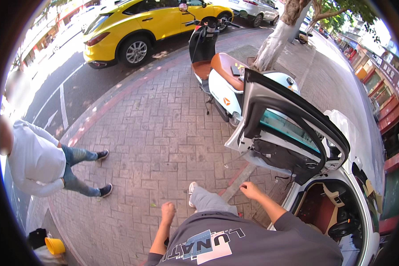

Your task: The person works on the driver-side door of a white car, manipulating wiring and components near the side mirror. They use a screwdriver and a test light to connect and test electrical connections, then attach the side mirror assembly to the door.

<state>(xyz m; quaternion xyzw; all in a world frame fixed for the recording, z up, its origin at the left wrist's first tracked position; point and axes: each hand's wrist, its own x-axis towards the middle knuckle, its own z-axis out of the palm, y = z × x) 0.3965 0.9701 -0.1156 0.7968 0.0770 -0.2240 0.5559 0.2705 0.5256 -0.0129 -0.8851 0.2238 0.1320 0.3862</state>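
My left hand point(168, 211) hangs over the paving, its fingers curled in and nothing visible in it. On the right, my right hand point(250, 190) is held out in front of my body with the fingers loosely curled; no object shows in it. Nearest to it is an open car door point(279, 156) with its inner trim off, so that a black sheet and loose wiring show. Behind the door opening lie the red-brown floor point(316, 206) and the steering wheel point(343, 228) of the white car. Neither hand touches the door.
A white scooter with a brown seat point(231, 69) stands beyond the door, by a tree trunk point(274, 43). A yellow car point(159, 21) is parked at the kerb. One person point(36, 159) stands at the left. A yellow bucket point(55, 246) is at the lower left.
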